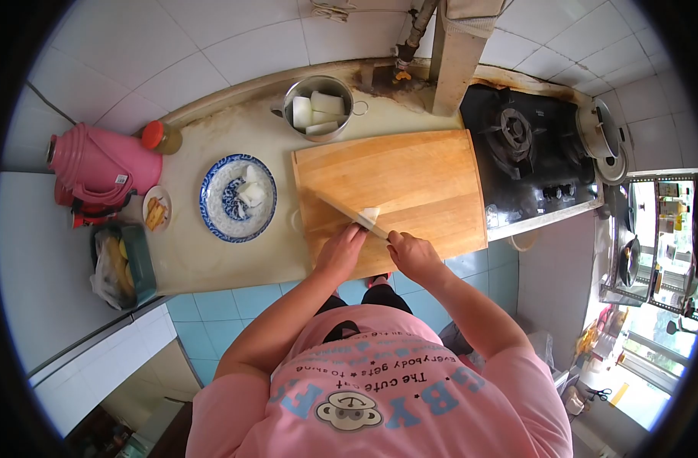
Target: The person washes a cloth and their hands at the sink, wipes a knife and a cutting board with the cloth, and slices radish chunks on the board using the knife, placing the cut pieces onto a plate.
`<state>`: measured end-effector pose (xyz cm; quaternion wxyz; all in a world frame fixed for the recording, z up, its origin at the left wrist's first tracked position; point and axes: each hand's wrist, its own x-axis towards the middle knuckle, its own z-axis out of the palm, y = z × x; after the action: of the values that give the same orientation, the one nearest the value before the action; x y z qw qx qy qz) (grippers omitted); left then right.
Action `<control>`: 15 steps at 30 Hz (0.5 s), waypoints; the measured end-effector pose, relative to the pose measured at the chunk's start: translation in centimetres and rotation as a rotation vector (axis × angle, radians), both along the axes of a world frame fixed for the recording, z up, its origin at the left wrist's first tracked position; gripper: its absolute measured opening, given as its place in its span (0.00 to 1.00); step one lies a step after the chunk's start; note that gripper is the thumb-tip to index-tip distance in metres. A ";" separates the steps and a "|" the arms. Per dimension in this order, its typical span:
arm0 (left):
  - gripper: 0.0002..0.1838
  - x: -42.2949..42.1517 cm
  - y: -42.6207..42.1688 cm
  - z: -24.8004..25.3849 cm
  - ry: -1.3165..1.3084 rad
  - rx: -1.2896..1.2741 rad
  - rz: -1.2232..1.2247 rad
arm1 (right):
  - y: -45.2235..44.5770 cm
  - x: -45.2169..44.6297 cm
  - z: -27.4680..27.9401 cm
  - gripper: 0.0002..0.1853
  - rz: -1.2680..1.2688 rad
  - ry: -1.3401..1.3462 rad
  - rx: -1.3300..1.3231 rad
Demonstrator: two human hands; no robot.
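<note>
My right hand (414, 256) is closed around the handle of a kitchen knife (341, 208). The blade lies slanted over a wooden cutting board (394, 168), its tip pointing to the far left. Against the far side of the blade sits a small white chunk (371, 214), possibly peeled radish or melon. My left hand (343, 249) has its fingers drawn together at the near side of the blade; what they pinch, if anything, is hidden. Left of the board, a blue-and-white plate (208, 215) bears several white pieces (250, 191).
A steel pot (294, 85) with larger white chunks stands behind the board. The gas stove (540, 183) is at the right. Leftward are a pink thermos (108, 162), a lidded jar (166, 139), a small dish (164, 195) of yellowish pieces and a green bin (140, 263).
</note>
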<state>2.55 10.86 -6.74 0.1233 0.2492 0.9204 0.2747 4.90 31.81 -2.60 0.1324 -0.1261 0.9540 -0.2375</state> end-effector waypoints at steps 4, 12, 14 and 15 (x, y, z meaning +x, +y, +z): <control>0.19 0.1 -0.1 -0.6 0.138 0.110 0.017 | 0.4 -0.2 0.8 0.09 -0.063 0.007 -0.059; 0.20 0.1 -0.2 -0.1 0.077 0.003 -0.014 | 1.2 0.8 6.2 0.09 0.028 -0.117 0.002; 0.21 0.0 -0.2 -0.1 0.069 0.003 -0.012 | 1.3 0.9 6.1 0.09 0.032 -0.113 0.009; 0.21 0.1 -0.2 -0.2 0.068 0.004 -0.012 | 1.4 0.9 5.9 0.08 0.038 -0.109 0.017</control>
<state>2.62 10.69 -6.95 0.0932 0.2641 0.9220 0.2674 5.79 33.18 3.34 0.1898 -0.1298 0.9448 -0.2335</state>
